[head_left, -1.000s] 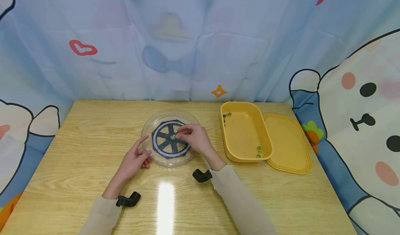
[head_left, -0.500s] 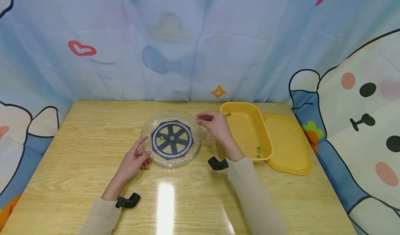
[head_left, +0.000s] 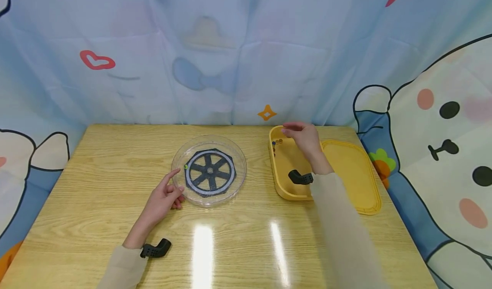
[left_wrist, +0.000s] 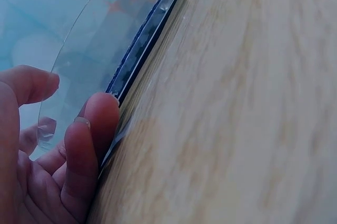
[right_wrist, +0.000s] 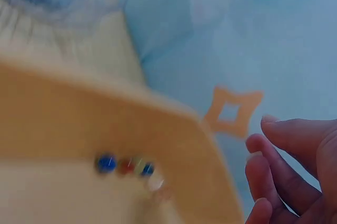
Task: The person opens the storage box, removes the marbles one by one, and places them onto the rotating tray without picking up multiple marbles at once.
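Note:
A round clear dish (head_left: 240, 182) lies on the table with a black spoked wheel-like piece (head_left: 212, 182) visible in it. One small green marble (head_left: 186, 166) is at the left of that piece. My left hand (head_left: 161, 199) rests at the dish's left rim, the index finger stretched out and the thumb spread from it. In the right wrist view, several marbles, one a blue marble (right_wrist: 106, 163), lie along the wall of the yellow tub (head_left: 273, 175). Over the tub's back part is my right hand (head_left: 305, 143), fingers loosely bent, nothing seen between them.
A yellow lid (head_left: 355, 173) lies flat to the right of the tub, partly covered by my right sleeve. The wooden table (head_left: 238, 242) ends at the back against a patterned light-blue curtain (head_left: 215, 66).
My right hand has moved from the middle of the dish rightward to over the tub. The green marble has rolled from the dish's middle to its left side. My left hand stays put.

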Demonstrator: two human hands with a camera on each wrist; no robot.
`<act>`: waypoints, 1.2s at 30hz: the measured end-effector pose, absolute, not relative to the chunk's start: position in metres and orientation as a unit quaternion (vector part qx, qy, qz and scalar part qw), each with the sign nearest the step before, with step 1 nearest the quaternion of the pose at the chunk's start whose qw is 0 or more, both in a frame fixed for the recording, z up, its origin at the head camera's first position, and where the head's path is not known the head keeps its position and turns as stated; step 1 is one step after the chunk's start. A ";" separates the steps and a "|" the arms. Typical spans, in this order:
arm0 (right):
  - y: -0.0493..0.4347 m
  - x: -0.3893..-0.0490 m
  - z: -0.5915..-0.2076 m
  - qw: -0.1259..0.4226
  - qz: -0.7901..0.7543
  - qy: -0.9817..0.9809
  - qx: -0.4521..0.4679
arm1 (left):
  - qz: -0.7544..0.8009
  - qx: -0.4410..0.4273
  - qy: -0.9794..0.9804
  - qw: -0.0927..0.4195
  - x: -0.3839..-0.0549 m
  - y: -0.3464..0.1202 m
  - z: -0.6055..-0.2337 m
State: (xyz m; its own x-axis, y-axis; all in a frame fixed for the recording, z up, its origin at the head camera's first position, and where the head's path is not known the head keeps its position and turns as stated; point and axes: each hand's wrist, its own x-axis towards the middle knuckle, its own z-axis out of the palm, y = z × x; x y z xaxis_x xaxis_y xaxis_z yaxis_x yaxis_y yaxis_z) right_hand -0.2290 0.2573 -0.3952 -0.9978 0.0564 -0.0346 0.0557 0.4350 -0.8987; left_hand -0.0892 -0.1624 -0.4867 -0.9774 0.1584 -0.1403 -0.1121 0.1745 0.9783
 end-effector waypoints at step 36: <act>0.271 -0.253 -0.462 -0.051 0.397 -0.914 -0.066 | 0.641 0.019 0.760 0.100 -0.090 -0.163 -0.490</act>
